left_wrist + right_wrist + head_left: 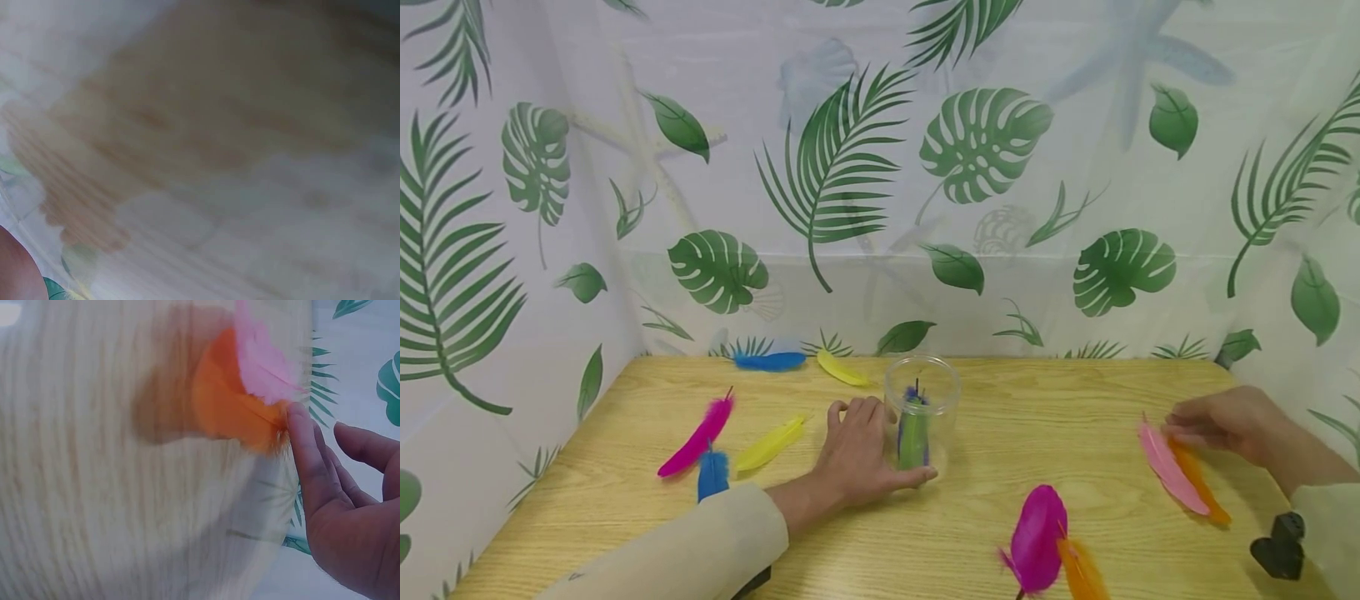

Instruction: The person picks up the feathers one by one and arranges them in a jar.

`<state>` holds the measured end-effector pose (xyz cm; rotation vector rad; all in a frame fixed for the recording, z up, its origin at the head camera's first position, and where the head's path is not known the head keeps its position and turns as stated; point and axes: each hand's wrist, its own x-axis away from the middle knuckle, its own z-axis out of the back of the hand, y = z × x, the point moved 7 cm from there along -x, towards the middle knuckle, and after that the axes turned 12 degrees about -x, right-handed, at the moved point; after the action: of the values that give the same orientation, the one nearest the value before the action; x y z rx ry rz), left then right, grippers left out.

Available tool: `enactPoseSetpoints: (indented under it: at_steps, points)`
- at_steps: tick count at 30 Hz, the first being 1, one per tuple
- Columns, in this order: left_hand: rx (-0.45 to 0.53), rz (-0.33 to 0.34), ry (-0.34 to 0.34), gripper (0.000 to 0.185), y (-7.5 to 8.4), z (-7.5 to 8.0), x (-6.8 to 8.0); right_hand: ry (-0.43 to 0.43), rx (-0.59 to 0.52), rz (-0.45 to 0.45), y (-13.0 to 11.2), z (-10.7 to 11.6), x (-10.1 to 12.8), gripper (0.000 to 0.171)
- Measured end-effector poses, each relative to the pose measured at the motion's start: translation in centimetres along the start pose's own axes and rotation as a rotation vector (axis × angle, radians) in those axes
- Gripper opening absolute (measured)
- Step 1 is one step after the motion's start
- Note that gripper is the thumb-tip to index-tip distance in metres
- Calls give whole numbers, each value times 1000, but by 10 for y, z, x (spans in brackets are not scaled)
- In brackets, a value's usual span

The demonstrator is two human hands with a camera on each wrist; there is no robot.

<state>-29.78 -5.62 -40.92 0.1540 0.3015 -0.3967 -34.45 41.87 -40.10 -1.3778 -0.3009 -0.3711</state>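
Observation:
In the head view my left hand holds a clear plastic jar from its left side, thumb across the front and fingers behind. The jar stands upright on the wooden table with a green feather and some blue-purple feather inside. Only a blurred bit of skin shows in the left wrist view. On the far right, my right hand is over an orange feather, beside a pink feather. In the right wrist view its fingertips are right at the orange feather's quill end, with the thumb apart.
Left of the jar lie a magenta feather, blue feathers and yellow feathers. Near the front edge are another magenta feather and an orange one. A leaf-print curtain borders the table.

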Motion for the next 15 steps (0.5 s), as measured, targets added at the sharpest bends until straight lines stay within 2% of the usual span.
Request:
enactPoseSetpoints:
  at_steps: [5, 11, 15]
  points:
    - [-4, 4, -1, 80, 0, -1, 0, 5, 60, 18, 5, 2, -3, 28]
    - [-5, 6, 0, 80, 0, -1, 1, -17, 57, 5, 9, 1, -4, 24]
    - [-2, 4, 3, 79, 0, 0, 1, -29, 142, 26, 7, -4, -6, 41]
